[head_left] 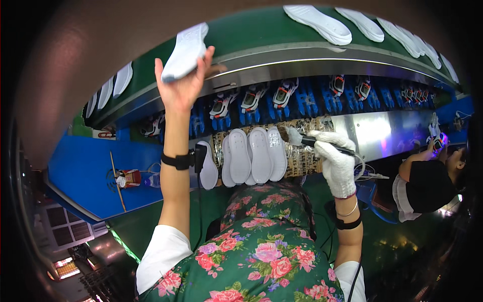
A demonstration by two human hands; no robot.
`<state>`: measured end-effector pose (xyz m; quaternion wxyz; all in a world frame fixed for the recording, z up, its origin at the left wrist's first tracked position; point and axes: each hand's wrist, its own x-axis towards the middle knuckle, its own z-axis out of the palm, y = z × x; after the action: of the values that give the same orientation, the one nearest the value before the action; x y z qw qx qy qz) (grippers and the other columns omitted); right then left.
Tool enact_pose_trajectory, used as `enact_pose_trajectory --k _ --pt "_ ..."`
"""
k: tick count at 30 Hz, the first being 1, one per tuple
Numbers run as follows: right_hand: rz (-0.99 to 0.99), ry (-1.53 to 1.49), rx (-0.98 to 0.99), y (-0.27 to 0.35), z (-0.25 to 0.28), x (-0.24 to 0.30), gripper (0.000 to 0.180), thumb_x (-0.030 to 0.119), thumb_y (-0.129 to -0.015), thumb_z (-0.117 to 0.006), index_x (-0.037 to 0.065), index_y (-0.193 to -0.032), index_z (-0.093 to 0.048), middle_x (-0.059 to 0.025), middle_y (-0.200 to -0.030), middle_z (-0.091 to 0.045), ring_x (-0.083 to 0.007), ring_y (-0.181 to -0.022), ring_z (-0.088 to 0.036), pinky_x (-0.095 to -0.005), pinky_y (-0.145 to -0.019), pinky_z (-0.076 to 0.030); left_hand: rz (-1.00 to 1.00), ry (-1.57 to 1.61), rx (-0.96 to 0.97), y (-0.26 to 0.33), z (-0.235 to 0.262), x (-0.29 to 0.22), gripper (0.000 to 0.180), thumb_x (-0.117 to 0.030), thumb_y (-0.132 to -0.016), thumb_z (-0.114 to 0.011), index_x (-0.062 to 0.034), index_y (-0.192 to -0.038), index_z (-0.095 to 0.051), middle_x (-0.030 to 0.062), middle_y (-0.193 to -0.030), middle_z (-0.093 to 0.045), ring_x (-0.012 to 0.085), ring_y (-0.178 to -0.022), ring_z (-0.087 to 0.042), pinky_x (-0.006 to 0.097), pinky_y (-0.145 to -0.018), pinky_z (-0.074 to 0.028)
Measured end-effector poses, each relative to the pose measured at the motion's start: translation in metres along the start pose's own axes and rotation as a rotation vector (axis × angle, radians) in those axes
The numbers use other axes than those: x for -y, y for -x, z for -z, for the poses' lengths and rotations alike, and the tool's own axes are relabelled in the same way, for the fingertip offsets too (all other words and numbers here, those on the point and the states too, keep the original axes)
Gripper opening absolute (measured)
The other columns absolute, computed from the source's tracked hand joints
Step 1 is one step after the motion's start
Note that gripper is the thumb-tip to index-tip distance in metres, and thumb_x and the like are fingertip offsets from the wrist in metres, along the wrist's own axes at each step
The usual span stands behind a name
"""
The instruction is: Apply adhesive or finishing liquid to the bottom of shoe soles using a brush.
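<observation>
My bare left hand (182, 84) is raised at the green conveyor belt, palm up. Its thumb and fingers lie on either side of a white shoe sole (185, 53), whose near end rests in the hand. A white knitted glove covers my right hand (336, 163). It is closed around the dark handle of a brush (298, 138), with the bristles pointing left beside the upper end of a row of soles. Several white shoe soles (260, 156) lie side by side on the taped cardboard in front of me, and another sole (208, 166) lies by my left forearm.
More white soles (318, 23) ride on the green conveyor belt (246, 35). Below it, shoes (251, 98) stand on a rack of blue holders (307, 98). A blue table (83, 168) stands at left. Another person (427, 181) works at right, holding a shoe.
</observation>
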<state>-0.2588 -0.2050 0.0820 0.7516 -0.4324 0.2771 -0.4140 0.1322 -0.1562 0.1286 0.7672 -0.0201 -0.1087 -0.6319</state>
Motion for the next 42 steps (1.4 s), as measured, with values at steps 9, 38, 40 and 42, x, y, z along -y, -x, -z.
enact_pose_trajectory --k 9,38,40,42 --pt "-0.052 -0.025 -0.095 0.019 0.030 -0.030 0.017 -0.007 -0.081 -0.071 -0.003 -0.097 -0.074 -0.0146 -0.099 -0.074 -0.0136 -0.077 -0.068 -0.0239 -0.068 -0.054 -0.271 0.013 -0.085 -0.060 0.027 0.037 0.071 -0.038 -0.098 -0.051 0.0123 -0.144 -0.028 0.0277 -0.138 -0.048 0.0385 -0.129 -0.049 0.049 -0.107 -0.045" --pt "-0.159 -0.353 -0.154 0.017 0.036 -0.044 0.018 -0.006 -0.084 -0.067 -0.003 -0.102 -0.068 -0.0188 -0.107 -0.070 -0.0188 -0.077 -0.066 -0.0214 -0.062 -0.054 -0.100 -0.797 -0.192 0.059 0.021 0.088 0.077 -0.005 -0.080 -0.069 -0.0021 -0.149 -0.035 0.0152 -0.122 -0.060 0.0237 -0.110 -0.064 0.037 -0.095 -0.055" --pt "-0.114 -0.436 -0.039 0.012 0.034 -0.035 0.018 -0.006 -0.084 -0.066 -0.003 -0.102 -0.068 -0.0200 -0.108 -0.070 -0.0196 -0.080 -0.066 -0.0228 -0.063 -0.054 0.070 -0.530 -0.109 0.086 0.031 0.096 0.071 -0.015 -0.080 -0.070 0.0030 -0.143 -0.044 0.0121 -0.111 -0.066 0.0198 -0.089 -0.070 0.034 -0.081 -0.060" --pt "-0.059 -0.366 -0.008 0.009 0.025 -0.024 0.019 -0.007 -0.084 -0.066 -0.003 -0.102 -0.069 -0.0219 -0.109 -0.070 -0.0199 -0.079 -0.066 -0.0239 -0.064 -0.054 0.140 -0.445 -0.255 0.110 0.046 0.111 0.067 -0.011 -0.078 -0.063 0.0062 -0.140 -0.045 0.0151 -0.109 -0.067 0.0229 -0.089 -0.071 0.035 -0.080 -0.060"
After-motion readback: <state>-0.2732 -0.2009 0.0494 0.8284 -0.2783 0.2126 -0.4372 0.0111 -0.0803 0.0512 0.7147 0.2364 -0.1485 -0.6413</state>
